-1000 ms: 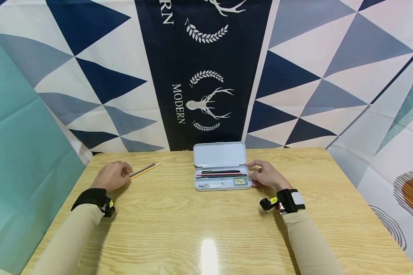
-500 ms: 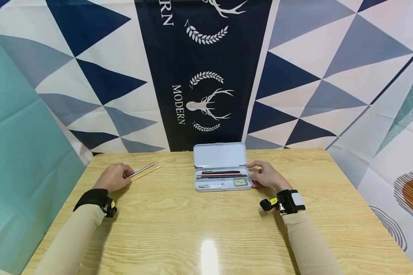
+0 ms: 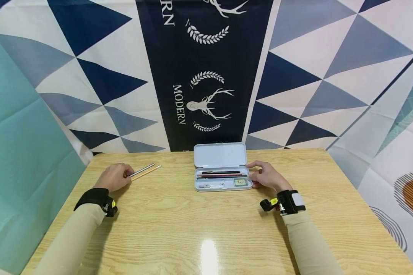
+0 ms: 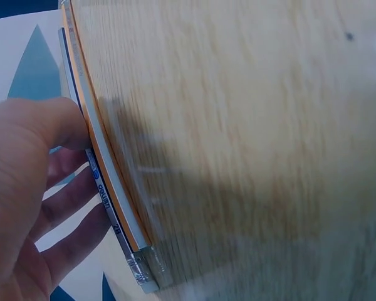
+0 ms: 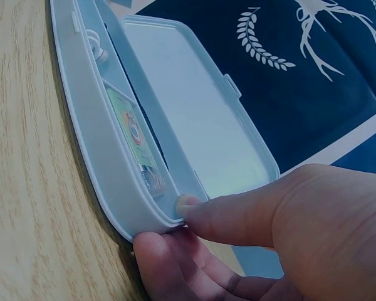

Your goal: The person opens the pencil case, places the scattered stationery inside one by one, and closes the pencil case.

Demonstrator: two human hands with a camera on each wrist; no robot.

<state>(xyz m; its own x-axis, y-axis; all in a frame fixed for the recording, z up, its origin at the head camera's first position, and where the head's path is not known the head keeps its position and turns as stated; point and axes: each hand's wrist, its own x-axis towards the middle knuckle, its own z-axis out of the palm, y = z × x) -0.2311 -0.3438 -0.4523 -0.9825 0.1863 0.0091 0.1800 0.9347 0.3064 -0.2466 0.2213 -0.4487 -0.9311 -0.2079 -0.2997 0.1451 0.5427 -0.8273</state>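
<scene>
My left hand [image 3: 113, 177] pinches two pencils at the table's left. One is a dark 2B pencil [image 4: 106, 197], the other an orange-yellow pencil [image 3: 148, 172]; their far ends fan slightly apart. A light-blue pencil case [image 3: 220, 154] lies with its lid raised at the back middle. My right hand [image 3: 270, 176] grips the case's right end, thumb [image 5: 191, 207] over the rim and fingers outside the wall. Inside, several pens and pencils [image 3: 221, 175] lie in the rear section. A compass-like white tool [image 3: 204, 186] and a small patterned eraser-like block [image 3: 241, 182] occupy the front section.
The light wooden table [image 3: 179, 225] runs up to a patterned cloth backdrop [image 3: 206, 57]. A teal cloth [image 3: 24, 152] hangs along the left side. The case's raised lid stands close to the backdrop.
The left hand has shifted slightly right, and the dark pencil's far end has swung away from the yellow one. The right hand and case keep their place.
</scene>
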